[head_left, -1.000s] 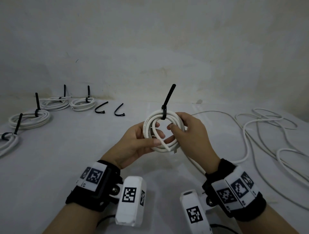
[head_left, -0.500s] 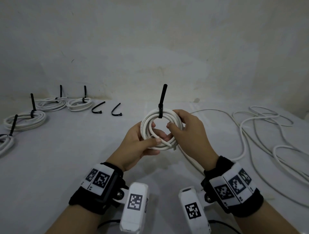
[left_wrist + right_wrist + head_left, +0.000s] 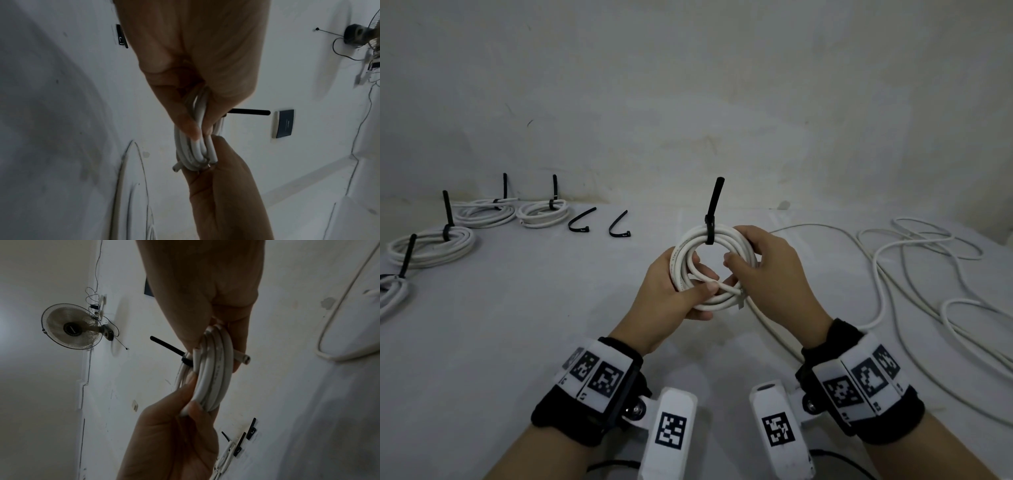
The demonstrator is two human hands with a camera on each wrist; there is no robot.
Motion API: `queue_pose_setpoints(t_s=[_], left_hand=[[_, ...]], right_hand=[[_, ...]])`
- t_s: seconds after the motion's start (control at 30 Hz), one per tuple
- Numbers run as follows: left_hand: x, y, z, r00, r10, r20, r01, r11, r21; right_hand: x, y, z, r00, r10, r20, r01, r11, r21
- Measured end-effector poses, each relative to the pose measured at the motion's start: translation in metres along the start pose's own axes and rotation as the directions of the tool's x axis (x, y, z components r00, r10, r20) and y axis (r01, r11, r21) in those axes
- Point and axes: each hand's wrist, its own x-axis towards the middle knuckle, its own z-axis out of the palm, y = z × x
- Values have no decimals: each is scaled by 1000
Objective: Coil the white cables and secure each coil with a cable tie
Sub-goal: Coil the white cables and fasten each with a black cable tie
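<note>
The coil (image 3: 714,269) of white cable sits at the centre of the head view, held upright above the tabletop (image 3: 517,325) with its ring facing the camera. A black cable tie (image 3: 712,214) is cinched round the top of the ring, its tail standing nearly vertical above the coil. The tie appears fastened; whether it is fully tight cannot be told.

The left hand (image 3: 674,294) grips the lower left of the ring, thumb pressing a loose cable end (image 3: 739,296) against the strands at the bottom. The right hand (image 3: 767,277) grips the right side, fingers curled through the ring. Both hands are closed on the coil, one on each side of it, and neither is nearer than the other.

Governing relation: the tie's long axis runs straight up from the coil's top, above and between the two hands, clear of both.

In the judgement of this report, this coil is all but finished and ready to be set down.

At the left of the frame four tied coils (image 3: 431,245) lie on the tabletop, and two spare ties (image 3: 580,222) lie just right of them. At the right edge a loose white cable (image 3: 893,274) sprawls uncoiled, so work remains.
</note>
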Motion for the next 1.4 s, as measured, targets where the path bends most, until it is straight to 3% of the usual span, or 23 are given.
queue_pose_setpoints(t_s=[0.13, 0.27, 0.33, 0.7, 0.8, 0.97, 1.13, 1.33, 1.4], left_hand=[[1, -1, -3, 1000, -17, -17, 17, 1000, 5], [3, 0, -9, 998, -49, -24, 50, 999, 4], [3, 2, -10, 997, -73, -2, 73, 997, -1], [5, 7, -14, 987, -159, 33, 161, 985, -58], [4, 6, -11, 993, -116, 29, 115, 993, 16], [3, 5, -10, 998, -63, -22, 65, 995, 74], [1, 11, -14, 996, -79, 47, 72, 988, 137], [6, 7, -12, 998, -27, -56, 31, 996, 80], [6, 5, -13, 1000, 0, -19, 3, 992, 128]], right_hand=[[1, 0, -1, 997, 22, 80, -27, 998, 50], [0, -1, -13, 946, 28, 323, -69, 991, 116], [0, -1, -18, 927, 24, 375, -76, 989, 125], [-1, 2, -10, 964, -40, 263, 4, 990, 138], [1, 4, -7, 982, -46, 182, 19, 988, 150], [2, 0, -10, 973, -63, 220, 11, 973, 230], [1, 0, -8, 979, -53, 197, 5, 972, 236], [-1, 3, 2, 970, -33, 241, -15, 980, 196], [-1, 4, 4, 983, -21, 183, -14, 983, 185]])
